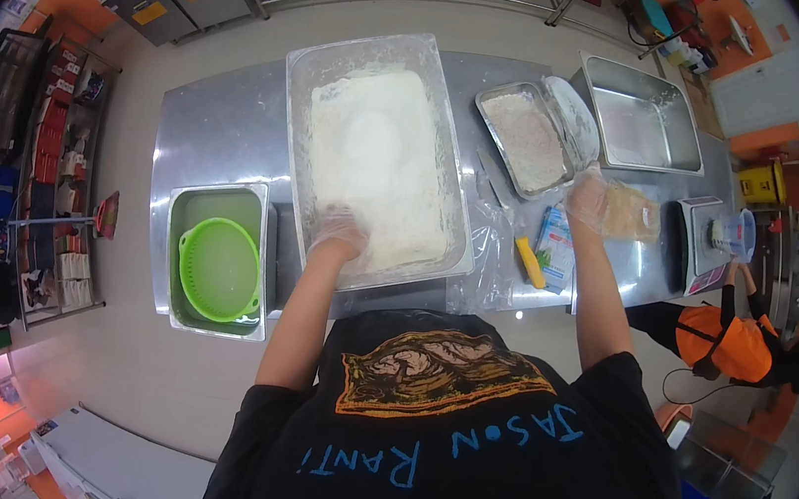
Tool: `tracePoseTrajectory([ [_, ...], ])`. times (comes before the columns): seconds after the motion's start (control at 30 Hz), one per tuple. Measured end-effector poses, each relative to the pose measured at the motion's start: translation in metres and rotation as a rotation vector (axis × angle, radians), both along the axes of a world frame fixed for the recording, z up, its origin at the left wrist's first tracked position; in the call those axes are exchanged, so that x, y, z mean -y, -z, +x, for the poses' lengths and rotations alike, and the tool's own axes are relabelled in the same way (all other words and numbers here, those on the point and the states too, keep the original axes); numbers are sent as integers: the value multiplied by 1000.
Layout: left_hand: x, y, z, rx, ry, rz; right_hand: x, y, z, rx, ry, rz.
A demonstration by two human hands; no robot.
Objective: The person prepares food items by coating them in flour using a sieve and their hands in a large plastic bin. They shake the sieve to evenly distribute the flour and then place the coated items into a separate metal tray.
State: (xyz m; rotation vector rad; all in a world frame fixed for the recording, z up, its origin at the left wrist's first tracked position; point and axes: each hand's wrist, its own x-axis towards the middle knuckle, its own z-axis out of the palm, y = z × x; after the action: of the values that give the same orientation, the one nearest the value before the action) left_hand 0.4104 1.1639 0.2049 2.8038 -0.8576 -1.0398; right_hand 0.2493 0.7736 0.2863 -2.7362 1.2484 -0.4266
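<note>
My left hand (342, 231), in a clear plastic glove, is down at the near left corner of a large translucent tub (464, 182) of white flour (380, 165); blur hides its fingers. Out to the right, my right hand (588, 198), gloved too, is at the near end of a flour-dusted clear lid or board (574, 118); whether its fingers grip it I cannot tell. Beside that lies a steel tray (509, 147) of pale brownish powder. A green round sieve (217, 268) rests inside a steel pan (261, 307) on the left.
An empty-looking steel pan (696, 147) stands at the back right. A yellow-handled tool (531, 262), a blue-and-white packet (555, 246), plastic bags (632, 212) and a scale (704, 234) with a clear container (744, 236) are on the steel table (228, 120). Another person (725, 342) stands at the right.
</note>
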Motion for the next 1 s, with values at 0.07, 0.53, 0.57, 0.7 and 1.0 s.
tracePoseTrajectory([
  [0.07,-6,27,-4,84,29,-8,4,8,-8,20,-1,-30],
  [0.53,-20,23,-26,-97,349,-31,-6,27,-15,78,-7,-39],
  [0.57,-21,20,-27,-155,227,-121,-4,27,-14,80,-2,-38],
  [0.7,-30,25,-12,-210,420,-85,-5,16,-9,64,-3,10],
  [1.0,13,19,-13,-195,66,-35,-25,0,-9,287,-11,26],
])
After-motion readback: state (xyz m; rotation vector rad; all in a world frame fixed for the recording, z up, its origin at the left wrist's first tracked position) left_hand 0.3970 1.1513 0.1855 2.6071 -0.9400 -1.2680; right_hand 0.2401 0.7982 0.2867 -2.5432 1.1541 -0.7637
